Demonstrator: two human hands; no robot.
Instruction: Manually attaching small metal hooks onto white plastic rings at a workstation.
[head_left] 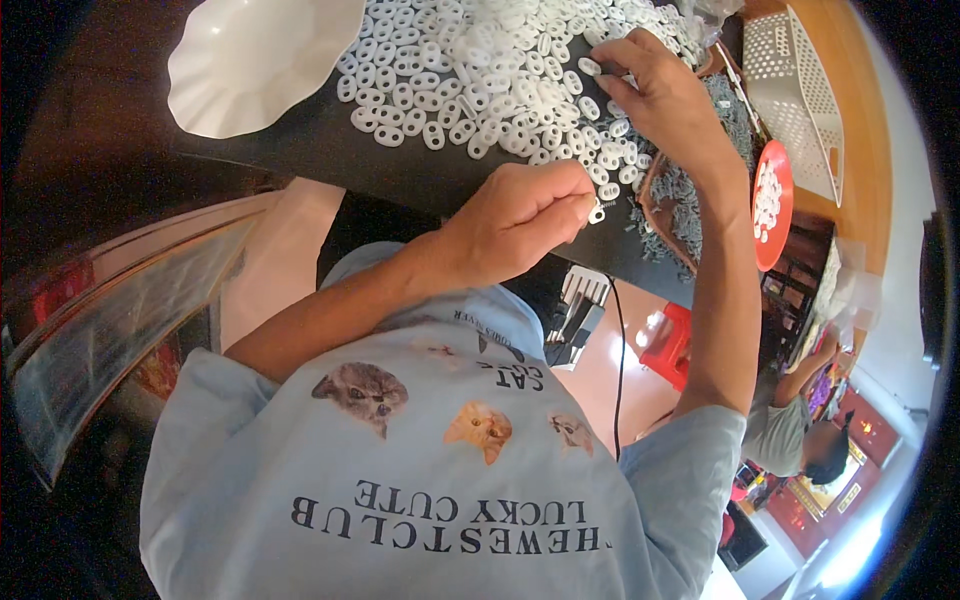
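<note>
A broad pile of small white oval plastic pieces with two holes (440, 75) covers the dark tabletop. My right hand (665, 95) is over the pile's right side, thumb and forefinger pinching one white oval piece (589, 66). Closer to me, my left hand (525, 215) is closed at the table's near edge. One small white piece (597, 212) shows at the tips of its thumb and forefinger; whatever lies inside the curled fingers is hidden. Beside my right wrist, a heap of grey-blue stringy material (682, 205) lies at the table's right.
A white scalloped dish (255, 70) stands at the far left. On the right are a red plate (765, 205) bearing white pieces and a white perforated basket (790, 100). Below are a red stool (668, 345) and a black cable (619, 370). Another person (790, 430) sits at the far right.
</note>
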